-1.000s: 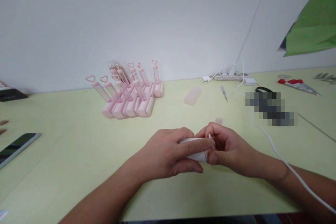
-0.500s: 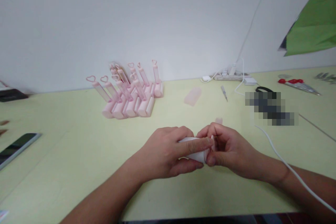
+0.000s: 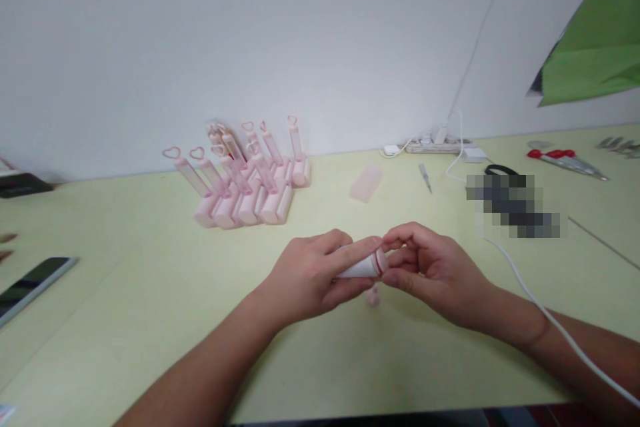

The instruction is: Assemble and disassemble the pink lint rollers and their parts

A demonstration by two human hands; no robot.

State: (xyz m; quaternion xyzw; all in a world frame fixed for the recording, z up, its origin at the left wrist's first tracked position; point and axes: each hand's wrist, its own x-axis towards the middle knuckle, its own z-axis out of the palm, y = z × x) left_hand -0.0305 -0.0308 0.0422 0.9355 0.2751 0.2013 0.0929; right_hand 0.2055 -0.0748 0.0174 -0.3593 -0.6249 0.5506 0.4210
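My left hand point(image 3: 315, 273) wraps around a white cylinder point(image 3: 357, 268), its index finger stretched along the top. The cylinder lies nearly level, with a pink cap point(image 3: 382, 260) at its right end. Around that cap curl the fingertips and thumb of my right hand point(image 3: 430, 267), the palm facing the cylinder. Just below the cylinder is a small pink piece point(image 3: 373, 296), blurred; I cannot tell whether it hangs or rests on the table.
Several pink holders point(image 3: 250, 207) with clear tubes and heart loops stand at the back left. Behind my hands lie a pink translucent block point(image 3: 366, 184) and a small pointed tool point(image 3: 425, 178). A phone point(image 3: 35, 283) is at left; a white cable point(image 3: 545, 313) crosses my right forearm.
Both hands have moved slightly left and up with the cylinder. The small pink piece now shows under it. Another small pink piece, seen earlier behind my right hand, is out of sight.
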